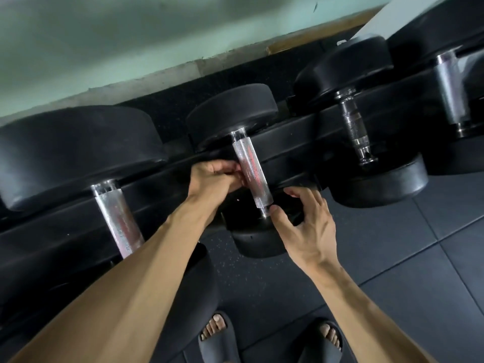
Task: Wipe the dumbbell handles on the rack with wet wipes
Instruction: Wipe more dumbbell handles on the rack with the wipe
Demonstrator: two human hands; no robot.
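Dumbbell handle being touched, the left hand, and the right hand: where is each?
Dumbbell handle (251, 174), head view, knurled middle.
Left hand (214, 179), head view, back of hand.
Right hand (309, 226), head view, back of hand.

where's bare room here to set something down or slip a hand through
Free: the dark rubber floor tiles right of the black slippers. Crowded: the middle knurled steel handle, where the left hand and right hand meet.
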